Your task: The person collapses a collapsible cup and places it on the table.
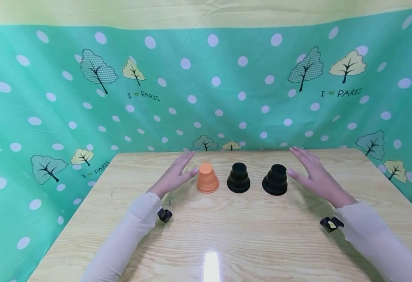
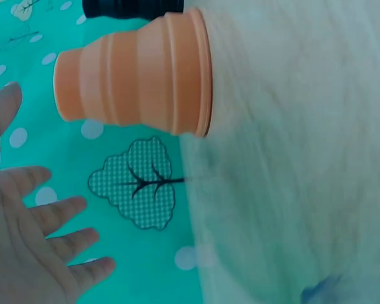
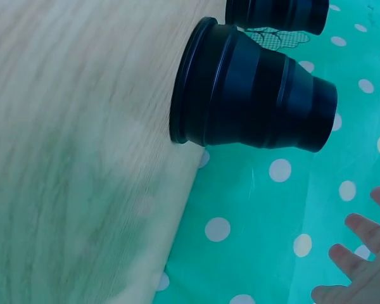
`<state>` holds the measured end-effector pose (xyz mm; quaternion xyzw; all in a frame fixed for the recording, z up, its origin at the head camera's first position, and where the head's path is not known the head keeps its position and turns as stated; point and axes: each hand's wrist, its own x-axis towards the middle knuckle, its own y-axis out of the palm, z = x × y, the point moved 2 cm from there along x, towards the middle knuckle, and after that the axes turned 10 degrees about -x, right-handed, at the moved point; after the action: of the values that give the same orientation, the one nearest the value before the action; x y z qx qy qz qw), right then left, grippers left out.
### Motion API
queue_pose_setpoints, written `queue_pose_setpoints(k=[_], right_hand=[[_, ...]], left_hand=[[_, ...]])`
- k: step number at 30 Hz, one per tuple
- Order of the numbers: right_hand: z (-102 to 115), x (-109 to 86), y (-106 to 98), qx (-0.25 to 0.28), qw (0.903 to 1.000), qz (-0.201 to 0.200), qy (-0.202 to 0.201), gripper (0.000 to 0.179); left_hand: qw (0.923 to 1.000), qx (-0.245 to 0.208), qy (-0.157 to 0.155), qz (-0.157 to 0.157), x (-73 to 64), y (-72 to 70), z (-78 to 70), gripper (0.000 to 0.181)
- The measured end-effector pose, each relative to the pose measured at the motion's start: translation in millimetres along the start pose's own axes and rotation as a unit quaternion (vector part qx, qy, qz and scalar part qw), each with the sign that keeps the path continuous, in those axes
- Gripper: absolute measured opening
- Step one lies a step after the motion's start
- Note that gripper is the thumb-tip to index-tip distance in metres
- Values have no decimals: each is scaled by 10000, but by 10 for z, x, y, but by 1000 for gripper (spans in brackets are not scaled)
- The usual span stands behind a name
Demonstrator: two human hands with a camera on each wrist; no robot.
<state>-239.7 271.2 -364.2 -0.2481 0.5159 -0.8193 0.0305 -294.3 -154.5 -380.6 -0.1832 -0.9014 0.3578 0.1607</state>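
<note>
Three stepped, tapering cups stand in a row on the wooden table, narrow end up. The orange cup (image 1: 207,181) is leftmost, a black cup (image 1: 238,180) is in the middle, and another black cup (image 1: 275,182) is on the right. Just left of the orange cup, my left hand (image 1: 173,176) hovers with its fingers extended and its thumb near the cup's side. My right hand (image 1: 314,176) is held just right of the right black cup, fingers stretched forward and thumb beside its upper part. In both wrist views the palms hold nothing.
The light wooden table (image 1: 206,227) carries the cups near its far edge. Behind and beside it hangs a green dotted curtain (image 1: 177,98) printed with trees. A small dark device (image 1: 165,215) is at the left wrist, another dark device (image 1: 331,224) at the right.
</note>
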Motion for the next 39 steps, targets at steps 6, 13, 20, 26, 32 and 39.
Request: queue_pose_setpoints(k=[6,13,20,26,32,39], right_hand=[[54,-33,41,120,9997,-130,-185,72],[161,-59,114,195,9988,-115,-430,73],[291,-71,107,316,9986,-50,-413,73],[432,-112,84,426,9980,-4,-475,73],[535,-140,112,614,9971,73,-442,75],[631,-187,183,747,9963,248,-353,74]], left_hand=[[9984,-551,-102,17,3,82,-24,79],[9932,-1149,-194,-12,-9,164,-29,81],[9878,-1558,44,-57,19,242,-65,78],[9842,-1760,-17,-183,43,318,-70,74],[9786,-2029,-175,-281,-13,322,-243,67],[9764,-2098,-255,-454,-24,329,-378,60]])
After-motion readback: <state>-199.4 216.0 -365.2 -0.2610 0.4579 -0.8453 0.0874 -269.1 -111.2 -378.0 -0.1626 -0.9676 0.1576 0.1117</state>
